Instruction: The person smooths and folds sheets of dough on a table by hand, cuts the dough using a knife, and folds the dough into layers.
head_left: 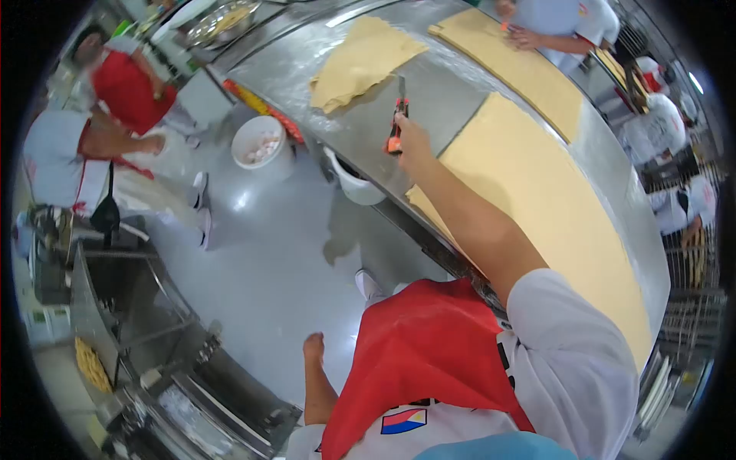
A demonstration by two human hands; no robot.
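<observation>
My right hand point(414, 142) is closed round a black and orange knife point(399, 123), with the blade pointing away over the bare metal of the worktable point(376, 126). Beside the knife, a large flat sheet of dough point(537, 199) stretches along the table under and past my right forearm. An irregular, folded piece of dough point(364, 61) lies beyond the blade. Low at my side, away from the table, hangs my left hand point(314, 347); its fingers are too indistinct to read.
A co-worker point(556, 31) has their hands at a long dough strip point(521, 73) across the table. Two people stand at the left, near a white bucket point(263, 146). Another white bucket point(354, 182) sits by the table edge. Metal equipment point(134, 307) stands lower left.
</observation>
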